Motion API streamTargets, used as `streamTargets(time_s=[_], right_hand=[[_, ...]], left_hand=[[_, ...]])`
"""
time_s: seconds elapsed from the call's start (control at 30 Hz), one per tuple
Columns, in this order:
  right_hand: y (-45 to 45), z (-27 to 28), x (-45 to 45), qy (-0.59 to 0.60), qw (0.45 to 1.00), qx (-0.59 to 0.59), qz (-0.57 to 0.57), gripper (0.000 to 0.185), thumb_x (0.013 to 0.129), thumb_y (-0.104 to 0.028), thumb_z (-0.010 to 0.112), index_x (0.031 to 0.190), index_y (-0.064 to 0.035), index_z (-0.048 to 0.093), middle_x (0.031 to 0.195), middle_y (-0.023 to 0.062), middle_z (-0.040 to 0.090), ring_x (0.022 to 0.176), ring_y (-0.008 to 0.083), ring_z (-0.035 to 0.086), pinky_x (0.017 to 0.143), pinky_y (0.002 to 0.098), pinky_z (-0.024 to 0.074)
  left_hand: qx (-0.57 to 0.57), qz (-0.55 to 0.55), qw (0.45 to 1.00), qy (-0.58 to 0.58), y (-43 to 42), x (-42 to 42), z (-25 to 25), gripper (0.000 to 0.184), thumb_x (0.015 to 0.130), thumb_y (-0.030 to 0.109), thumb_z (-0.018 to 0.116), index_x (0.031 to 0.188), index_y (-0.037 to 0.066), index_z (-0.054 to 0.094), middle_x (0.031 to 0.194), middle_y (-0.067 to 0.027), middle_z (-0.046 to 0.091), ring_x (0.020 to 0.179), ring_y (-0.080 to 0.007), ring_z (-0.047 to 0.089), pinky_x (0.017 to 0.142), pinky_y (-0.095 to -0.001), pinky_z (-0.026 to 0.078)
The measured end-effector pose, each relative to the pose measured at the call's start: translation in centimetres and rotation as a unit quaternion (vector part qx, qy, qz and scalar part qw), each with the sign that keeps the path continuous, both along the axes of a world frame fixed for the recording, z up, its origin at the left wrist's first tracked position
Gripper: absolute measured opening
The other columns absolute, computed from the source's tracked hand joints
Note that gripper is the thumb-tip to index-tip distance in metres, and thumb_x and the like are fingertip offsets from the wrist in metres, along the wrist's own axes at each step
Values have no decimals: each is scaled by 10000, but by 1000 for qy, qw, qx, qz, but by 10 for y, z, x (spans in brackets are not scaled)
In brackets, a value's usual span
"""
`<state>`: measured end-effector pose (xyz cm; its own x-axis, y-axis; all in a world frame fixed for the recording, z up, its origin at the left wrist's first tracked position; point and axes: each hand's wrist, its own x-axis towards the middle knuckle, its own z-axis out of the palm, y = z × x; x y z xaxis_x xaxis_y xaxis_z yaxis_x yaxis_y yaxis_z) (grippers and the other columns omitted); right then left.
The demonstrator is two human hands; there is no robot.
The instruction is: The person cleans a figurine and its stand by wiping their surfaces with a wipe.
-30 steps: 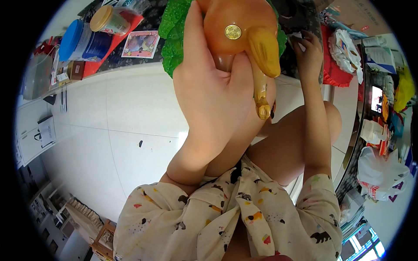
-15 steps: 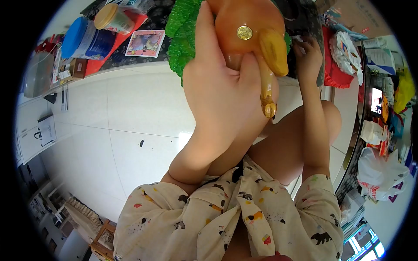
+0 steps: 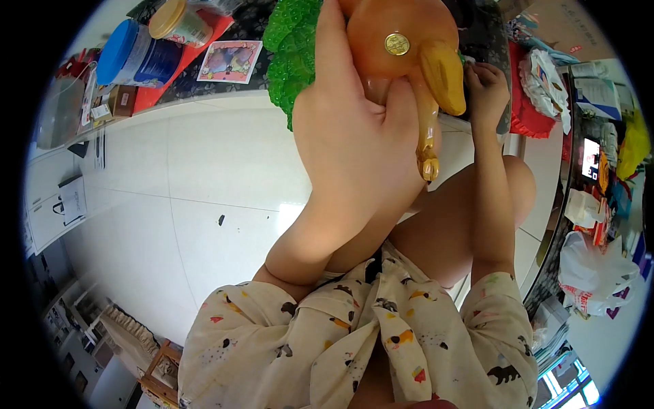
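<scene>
My left hand point(image 3: 368, 136) is wrapped round a large glossy ornament point(image 3: 402, 41), held up close in front of me over the table edge. Its body is amber-orange, with a round gold coin-like disc point(image 3: 397, 44), a yellow drooping lobe point(image 3: 444, 78) and a thin stem-like piece below. Bumpy green leaves point(image 3: 289, 61) spread from its left side; its top runs out of view. To the right of the ornament, my right hand point(image 3: 490, 95) is closed with fingertips pinched together over the dark tabletop. A small pale bit shows at those fingertips, too small to name.
On the dark patterned table point(image 3: 184, 85) at left lie a blue-lidded tub point(image 3: 129, 58), a yellow-lidded cup point(image 3: 178, 24), a picture card point(image 3: 229, 61) and a small brown box point(image 3: 122, 101). Rightward are a red cloth point(image 3: 528, 119), a lit phone point(image 3: 590, 159) and a white plastic bag point(image 3: 593, 273).
The ornament and my left hand have shifted slightly right in view. My right hand has moved a little lower and to the right, its fingers drawn closer together.
</scene>
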<state>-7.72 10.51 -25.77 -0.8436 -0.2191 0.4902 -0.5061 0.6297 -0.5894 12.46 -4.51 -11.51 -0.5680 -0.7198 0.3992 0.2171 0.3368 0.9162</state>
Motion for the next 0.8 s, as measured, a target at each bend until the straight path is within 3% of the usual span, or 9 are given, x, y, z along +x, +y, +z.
streamTargets(time_s=[0.13,0.27,0.47,0.57,0.73,0.8], right_hand=[[-1,1,5,-23,1000,-3,-18,163,779,-168,762,852,-22,754,987,122,680,891,265,658,778,345,510],[6,-10,5,1,1000,9,-12,164,783,-172,760,851,-23,755,991,120,679,905,272,657,788,352,513],[8,-9,6,-7,999,29,23,132,784,-140,752,863,-35,758,1006,111,669,917,279,653,809,356,510],[9,-10,10,13,999,29,42,104,795,-110,737,869,-39,757,1011,108,659,904,282,650,806,364,511],[10,-10,10,74,994,64,56,116,803,-85,723,905,-35,748,1012,110,651,874,285,647,773,364,522],[10,-8,11,81,993,67,59,125,805,-82,720,917,-32,744,1019,113,649,871,286,647,765,362,524]], left_hand=[[-10,-5,1000,-3,-3,2,-1,573,865,40,653,1381,-25,412,1195,-125,634,1072,-153,607,920,-263,462],[-8,73,997,-39,12,-9,11,562,865,41,649,1375,-22,422,1191,-125,639,1072,-160,610,916,-268,466],[-11,-3,1000,-12,-2,2,-2,563,857,24,638,1378,-11,427,1216,-126,626,1091,-152,601,918,-263,462],[-36,39,998,-20,5,-2,-1,566,857,21,638,1380,-10,426,1218,-121,622,1097,-148,597,919,-260,462],[96,36,994,-39,13,-5,25,564,857,18,645,1378,-7,431,1233,-108,609,1105,-147,590,929,-258,460],[81,43,995,-27,12,-7,15,554,856,8,643,1371,-10,440,1240,-105,603,1106,-147,589,935,-258,459]])
